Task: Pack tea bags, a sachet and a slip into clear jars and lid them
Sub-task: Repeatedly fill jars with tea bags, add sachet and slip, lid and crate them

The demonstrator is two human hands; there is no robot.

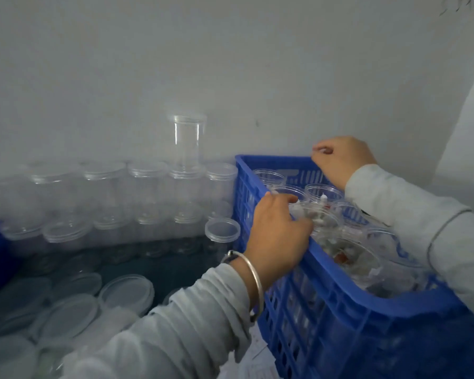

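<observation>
- Blue crate is holding the open, filled clear jars upright.
- Left hand is curling its fingers over the near rim; right hand is gripping the far corner, probably steadying the crate.
- Loose lids are lying left, handy for capping.

a blue slatted crate stands against the pale wall.

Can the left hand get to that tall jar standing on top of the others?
Probably yes. The left hand grips the blue crate rim, and nothing seems to block the way to the tall jar, though it would have to let go first.
</observation>
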